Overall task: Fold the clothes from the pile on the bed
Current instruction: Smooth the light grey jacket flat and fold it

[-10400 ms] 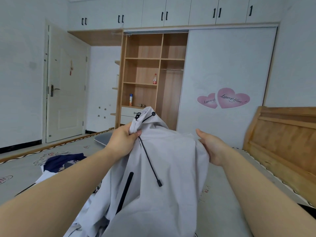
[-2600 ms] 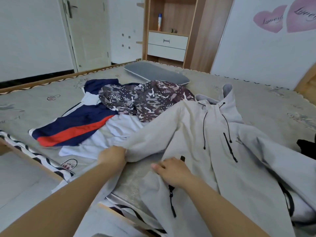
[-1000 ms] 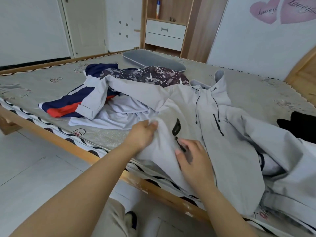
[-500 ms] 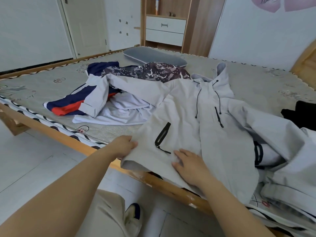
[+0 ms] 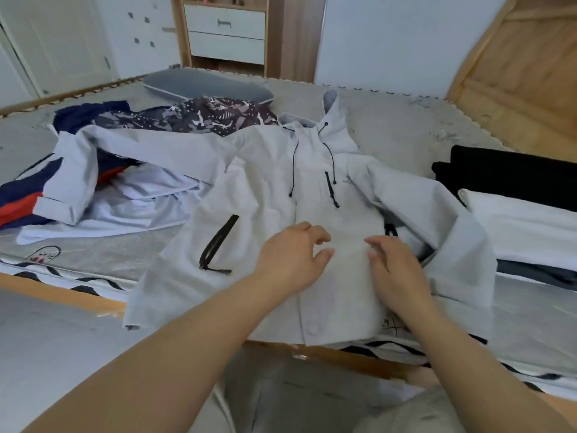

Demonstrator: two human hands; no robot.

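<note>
A bedroom: a wide bed [image 5: 406, 132] with a patterned grey cover and a wooden frame, a headboard at the right, a wardrobe with drawers [image 5: 226, 28] behind. A light grey hooded jacket [image 5: 281, 170] lies front-up across the near part of the bed, its hem spilling over the near edge towards the person. Its long axis runs from that hem away to the hood [image 5: 332, 117], which points at the far side of the bed; one sleeve stretches off to the left over the remaining pile, the other bunches at the right.

The left hand [image 5: 292, 254] and right hand [image 5: 395, 267] rest on the jacket's lower front, either side of the closure. Both grips are loose — fingers slightly curled, pressing the cloth, holding nothing.

Judging from this, the jacket is only being smoothed; no fold is made yet. The risks: the hem hangs past the edge, so a tug towards the person could slide the whole thing off; the left sleeve lies on the navy, red and white garment [image 5: 28, 198] and against the camouflage one [image 5: 212, 117], so folding it in may drag those along. The bunched right sleeve beside the black clothes [image 5: 505, 176] and a white item [image 5: 527, 226] could leave a lumpy fold — it wants flattening first.
</note>
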